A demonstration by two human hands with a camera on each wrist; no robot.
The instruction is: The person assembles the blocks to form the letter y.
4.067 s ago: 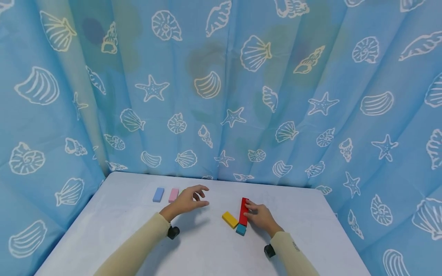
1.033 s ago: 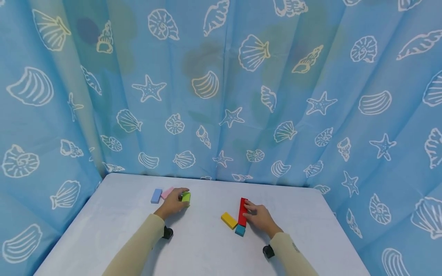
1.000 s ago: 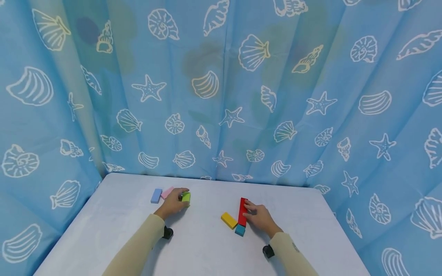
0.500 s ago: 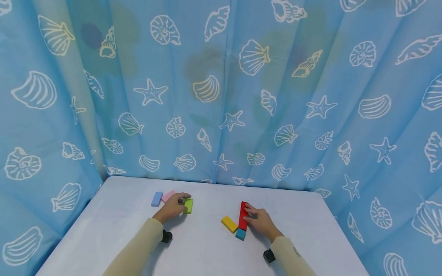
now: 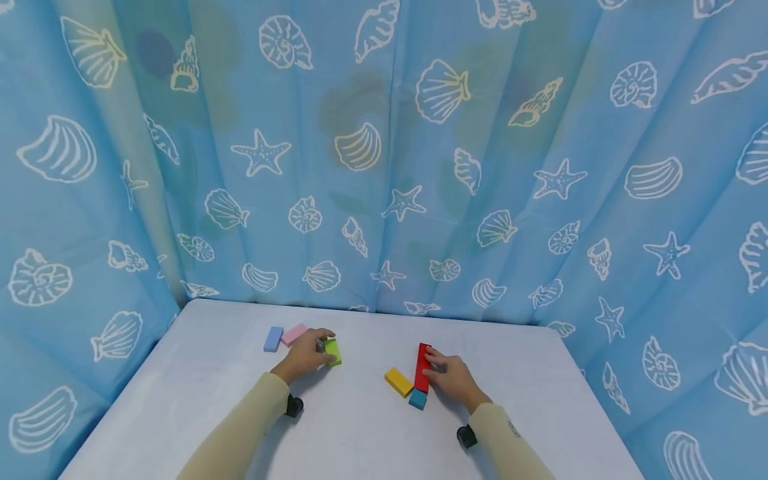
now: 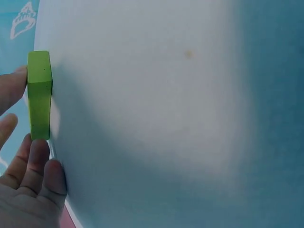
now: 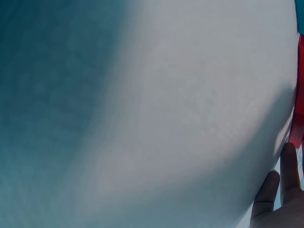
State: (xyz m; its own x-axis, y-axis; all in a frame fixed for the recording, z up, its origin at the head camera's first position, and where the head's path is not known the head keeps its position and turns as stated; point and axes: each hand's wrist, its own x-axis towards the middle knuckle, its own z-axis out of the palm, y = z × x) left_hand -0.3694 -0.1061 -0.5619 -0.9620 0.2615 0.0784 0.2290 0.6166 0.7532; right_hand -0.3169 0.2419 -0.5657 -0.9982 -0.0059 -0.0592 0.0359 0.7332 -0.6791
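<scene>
My left hand (image 5: 304, 357) pinches a light green block (image 5: 333, 352) between thumb and fingertips. In the left wrist view, the green block (image 6: 40, 95) has the thumb at one end and fingertips at the other; whether it touches the table is unclear. Over on the right, my right hand (image 5: 455, 380) holds a long red block (image 5: 422, 377) with thumb and fingertips. A teal block (image 5: 418, 399) touches the red block's near end, and a yellow block (image 5: 399, 381) lies slanted on their left. Only the edge of the red block (image 7: 299, 95) shows in the right wrist view.
Left of my left hand, a pink block (image 5: 294, 334) lies slanted beside a light blue block (image 5: 273, 339) on the white table (image 5: 360, 440). A blue curtain (image 5: 384, 167) with shell prints hangs behind and along both sides.
My left hand has come to the green block, taken hold of it and shifted it slightly right while turning it. The pink block has turned. The right hand stays at the red block.
</scene>
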